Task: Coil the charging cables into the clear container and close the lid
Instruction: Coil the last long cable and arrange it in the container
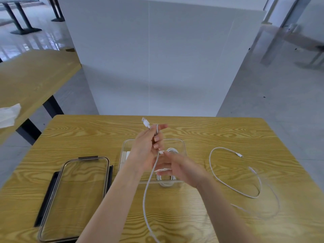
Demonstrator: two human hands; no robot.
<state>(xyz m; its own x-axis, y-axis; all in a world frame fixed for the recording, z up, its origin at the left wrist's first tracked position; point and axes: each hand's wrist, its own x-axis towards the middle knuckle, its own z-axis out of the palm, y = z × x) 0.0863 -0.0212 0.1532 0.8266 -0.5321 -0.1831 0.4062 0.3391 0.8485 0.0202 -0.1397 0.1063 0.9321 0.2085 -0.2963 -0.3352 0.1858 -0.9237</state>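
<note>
The left hand (145, 146) has its fingers (158, 137) clenched on a white charging cable (146, 188) by its USB plug (145, 122), above the clear container (182, 146). The right hand (177, 168) is released, blurred, at five o'clock of it. Feed even loops leftward, keeping slack untwisted. Another cable (226, 185) waits at three o'clock, the lid (52, 195) at nine, on the tabletop (192, 216).

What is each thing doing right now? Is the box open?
Box: open, one coiled cable inside.
Lid: off, flat on the table left of the box.
Held cable: partly looped in the left hand.
Right hand: open, blurred.
Loose cable: uncoiled on the table.
</note>
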